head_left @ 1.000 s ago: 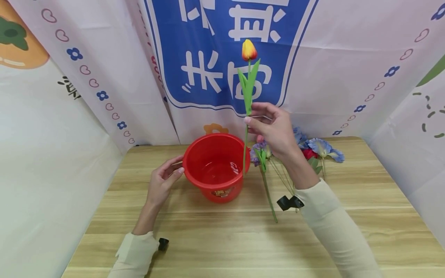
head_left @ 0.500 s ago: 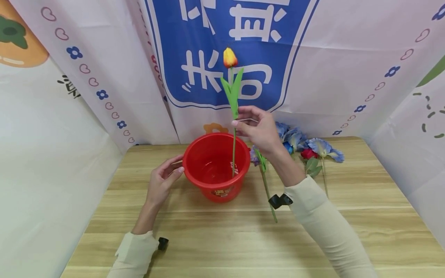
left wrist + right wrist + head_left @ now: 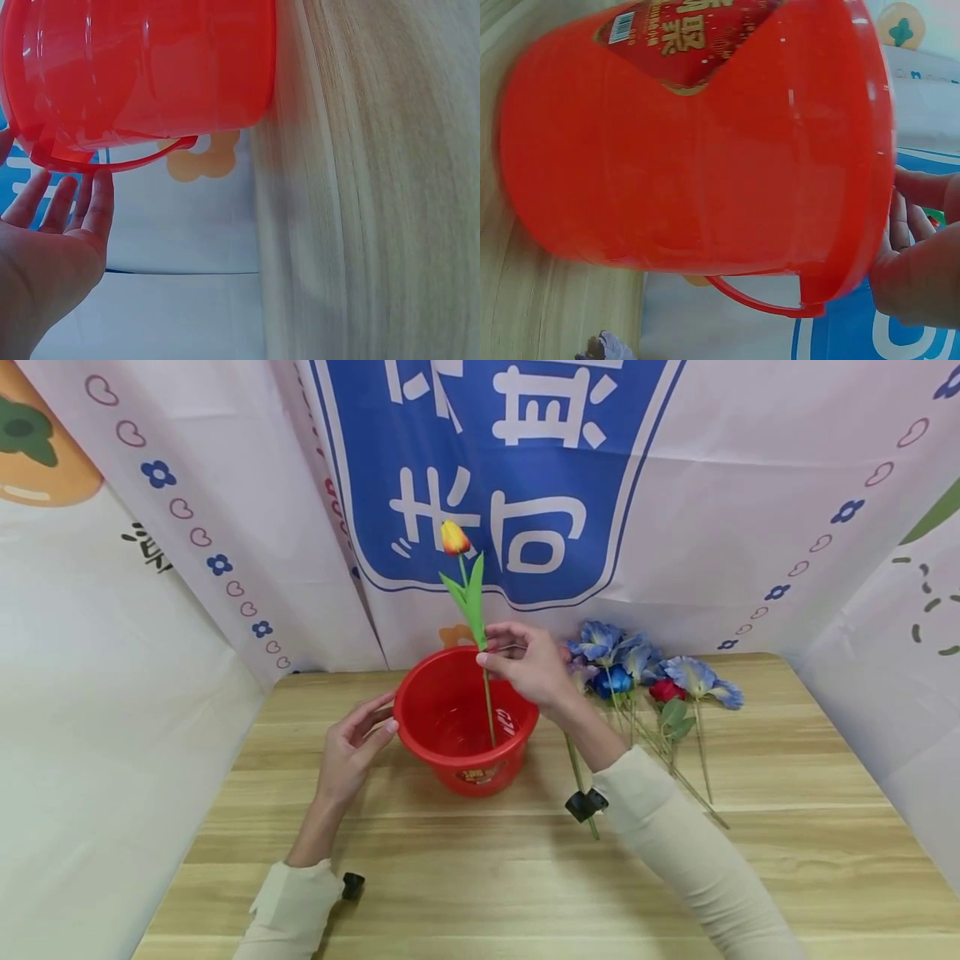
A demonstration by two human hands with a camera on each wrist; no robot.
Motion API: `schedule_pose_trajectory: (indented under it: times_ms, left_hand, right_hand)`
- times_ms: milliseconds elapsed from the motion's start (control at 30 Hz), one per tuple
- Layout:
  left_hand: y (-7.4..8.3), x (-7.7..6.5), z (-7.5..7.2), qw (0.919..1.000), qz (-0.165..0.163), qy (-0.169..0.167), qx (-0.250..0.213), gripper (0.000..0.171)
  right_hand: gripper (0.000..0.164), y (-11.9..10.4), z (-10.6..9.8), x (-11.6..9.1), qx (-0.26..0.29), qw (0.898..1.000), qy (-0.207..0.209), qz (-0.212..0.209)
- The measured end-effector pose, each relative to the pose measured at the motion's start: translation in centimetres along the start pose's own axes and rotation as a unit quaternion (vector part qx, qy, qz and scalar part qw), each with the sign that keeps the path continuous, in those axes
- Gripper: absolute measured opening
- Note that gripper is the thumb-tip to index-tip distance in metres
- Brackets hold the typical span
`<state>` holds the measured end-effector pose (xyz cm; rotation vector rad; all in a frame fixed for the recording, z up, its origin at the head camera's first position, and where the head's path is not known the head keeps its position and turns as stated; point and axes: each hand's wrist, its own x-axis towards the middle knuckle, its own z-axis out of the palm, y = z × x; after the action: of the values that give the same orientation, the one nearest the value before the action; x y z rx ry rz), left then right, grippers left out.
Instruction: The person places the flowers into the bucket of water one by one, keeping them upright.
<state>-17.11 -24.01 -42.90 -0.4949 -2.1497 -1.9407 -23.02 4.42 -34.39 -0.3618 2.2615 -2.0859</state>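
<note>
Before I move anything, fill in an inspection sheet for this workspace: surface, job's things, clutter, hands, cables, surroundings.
Surface: wood-grain table, bearing what is listed below.
Job's things: red bucket, upright; yellow-red tulip, its lower end inside the bucket.
Clutter: loose flowers lying to the right of the bucket.
Hands: left hand touches the bucket near its rim; right hand pinches the tulip.
Cables: nothing seen.
Surroundings: printed cloth behind the table and along both sides.

I counted one bucket (image 3: 474, 768), one yellow-red tulip (image 3: 472, 600) over it, one red rose (image 3: 666, 691) and one blue rose (image 3: 612, 682) rightward.
</note>
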Motion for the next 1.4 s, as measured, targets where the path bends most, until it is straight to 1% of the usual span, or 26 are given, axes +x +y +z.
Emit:
schedule_pose_trajectory:
  times_ms: [233, 433, 567, 767, 900, 1000, 1100, 1167, 1267, 1400]
  left_hand:
    - [0.0, 0.0, 0.0, 1.0000, 0.006, -0.001, -0.003, 0.046]
    - [0.0, 0.1, 0.0, 0.9999, 0.011, -0.003, -0.009, 0.045]
    - [-0.1, 0.1, 0.0, 0.9998, 0.013, -0.005, -0.012, 0.045]
    - [-0.2, 0.2, 0.0, 0.9998, 0.011, -0.007, -0.014, 0.045]
    - [-0.2, 0.2, 0.1, 0.9999, 0.007, -0.008, -0.010, 0.044]
    - [-0.2, 0.3, 0.1, 1.0000, 0.001, -0.008, -0.004, 0.044]
    - [-0.2, 0.2, 0.0, 1.0000, -0.002, -0.008, -0.002, 0.045]
    - [-0.1, 0.2, 0.0, 1.0000, 0.000, -0.008, 0.001, 0.045]
    - [-0.1, 0.2, 0.0, 0.9999, 0.002, -0.010, 0.002, 0.045]
    - [-0.1, 0.2, -0.1, 0.9999, -0.001, -0.010, 0.003, 0.045]
  right_hand:
    - [0.035, 0.1, 1.1, 0.6, -0.020, 0.999, -0.013, 0.023]
    - [0.033, 0.5, 2.3, 1.0, -0.012, 0.999, -0.044, 0.022]
    - [0.033, 0.7, 3.3, 1.1, -0.022, 0.997, -0.062, 0.029]
    - [0.032, 1.1, 4.2, 1.1, -0.049, 0.994, -0.066, 0.067]
    - [0.032, 1.3, 4.4, 1.1, -0.071, 0.991, -0.073, 0.088]
    - [0.033, 1.3, 4.4, 1.0, -0.090, 0.988, -0.083, 0.095]
    - [0.036, 1.2, 4.2, 0.8, -0.101, 0.987, -0.087, 0.091]
    - [0.038, 1.0, 3.9, 0.5, -0.095, 0.989, -0.084, 0.077]
    - [0.039, 0.4, 3.1, 0.1, -0.054, 0.994, -0.076, 0.053]
    - [0.040, -0.1, 1.4, -0.7, -0.016, 0.998, -0.055, 0.029]
